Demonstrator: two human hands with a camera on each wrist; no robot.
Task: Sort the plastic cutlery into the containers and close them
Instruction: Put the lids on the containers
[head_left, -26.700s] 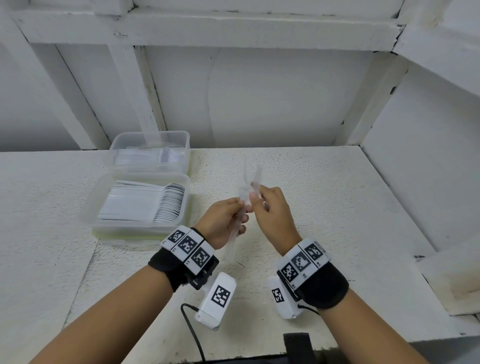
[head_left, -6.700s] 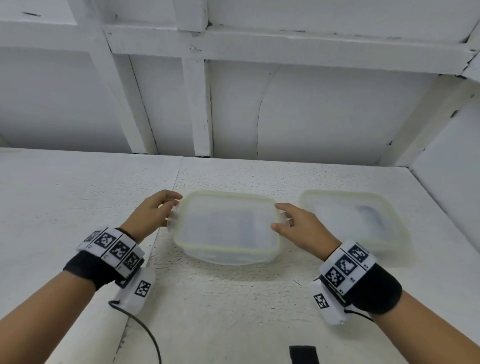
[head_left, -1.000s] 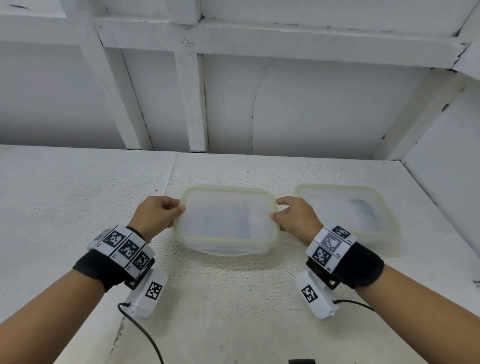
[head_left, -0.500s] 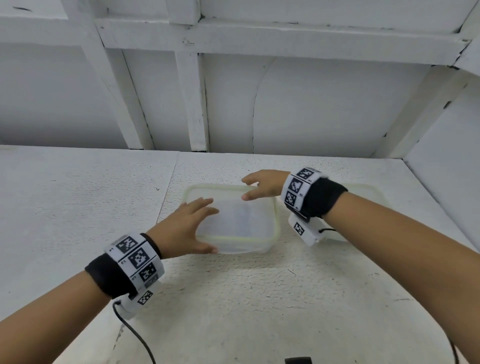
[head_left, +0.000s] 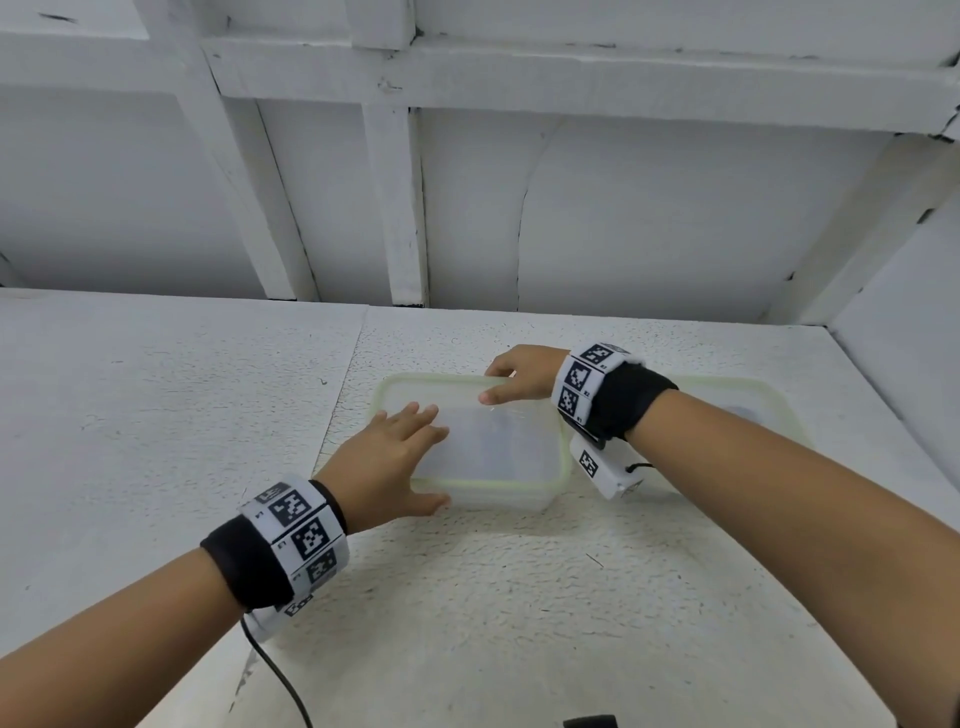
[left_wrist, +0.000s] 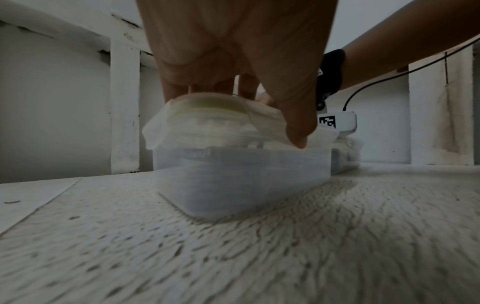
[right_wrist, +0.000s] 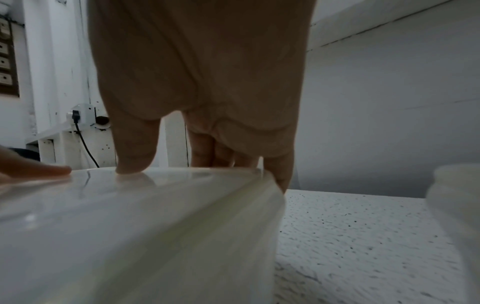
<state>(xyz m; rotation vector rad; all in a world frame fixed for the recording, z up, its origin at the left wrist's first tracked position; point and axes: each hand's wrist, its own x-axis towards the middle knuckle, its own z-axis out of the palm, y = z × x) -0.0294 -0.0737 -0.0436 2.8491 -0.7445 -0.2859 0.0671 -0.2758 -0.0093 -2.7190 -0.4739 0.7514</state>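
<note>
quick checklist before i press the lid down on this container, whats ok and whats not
1. Translucent plastic lid with yellowish rim lies over the clear rectangular container: ok.
2. Lid seated flat all round: not ok; in the left wrist view its near corner rides above the container wall.
3. Left hand lies flat on the lid's near left part, fingers straight: ok.
4. Right hand at the far edge, thumb on top, fingers curled over the rim: ok.
5. Cutlery clear of the rim inside: cannot tell, the plastic is too cloudy.
6. Second lidded container to the right stands apart on the white textured table: ok.
</note>
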